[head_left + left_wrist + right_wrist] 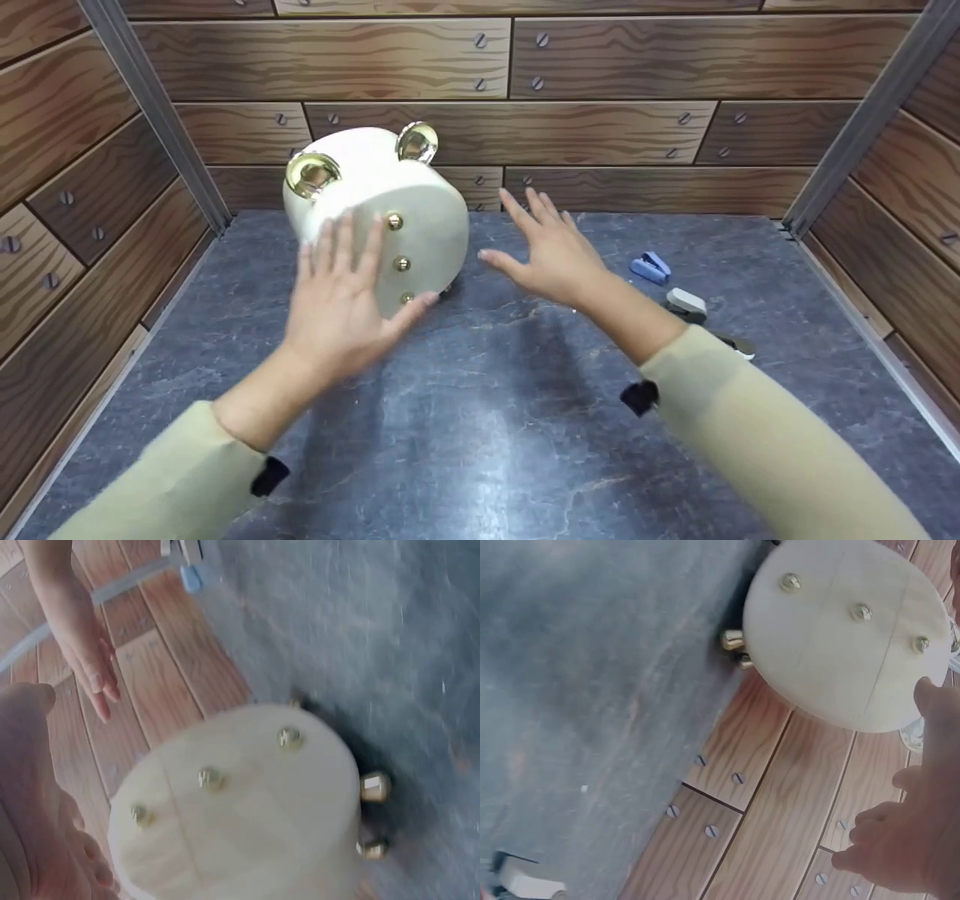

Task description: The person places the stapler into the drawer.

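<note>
A cream rounded box (439, 225) stands left of centre on the dark table. It has two gold ear-like loops on top and three gold knobs in a row down its front. Gold feet (375, 786) show beneath it in the left wrist view, and thin seams cross its front between the knobs. My left hand (337, 307) is held palm down with fingers extended, overlapping the box's front left in the head view. Off the box's right side my right hand (551, 247) hovers over the table, fingers spread and thumb apart, holding nothing.
To the right, partly behind my right forearm, lie a small blue stapler (651, 268), a grey-and-white item (686, 304) and a dark item (739, 346). Wood-patterned panels (615, 131) wall in the table (480, 420) at the back and both sides.
</note>
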`<action>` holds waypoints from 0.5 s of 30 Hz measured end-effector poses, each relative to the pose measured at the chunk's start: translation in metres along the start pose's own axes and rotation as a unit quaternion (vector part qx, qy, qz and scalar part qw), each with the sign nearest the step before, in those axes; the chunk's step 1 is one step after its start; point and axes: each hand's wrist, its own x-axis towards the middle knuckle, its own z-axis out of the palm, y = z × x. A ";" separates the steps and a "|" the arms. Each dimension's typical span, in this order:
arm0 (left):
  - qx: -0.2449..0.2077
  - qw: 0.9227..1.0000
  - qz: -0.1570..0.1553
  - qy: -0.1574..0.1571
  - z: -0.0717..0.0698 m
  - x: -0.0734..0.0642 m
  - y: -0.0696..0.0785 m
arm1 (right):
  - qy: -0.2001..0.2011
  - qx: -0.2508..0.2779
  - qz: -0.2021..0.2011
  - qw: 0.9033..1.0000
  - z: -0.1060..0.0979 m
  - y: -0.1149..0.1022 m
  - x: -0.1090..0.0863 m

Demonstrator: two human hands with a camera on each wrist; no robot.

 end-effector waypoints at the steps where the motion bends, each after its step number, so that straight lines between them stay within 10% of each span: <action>1: -0.001 1.000 -0.006 0.002 -0.003 0.001 -0.004 | 0.002 0.004 -0.004 1.000 -0.002 -0.002 0.005; 15: -0.039 0.997 -0.071 0.006 -0.007 -0.001 -0.050 | -0.008 0.046 -0.026 0.999 0.000 -0.023 0.048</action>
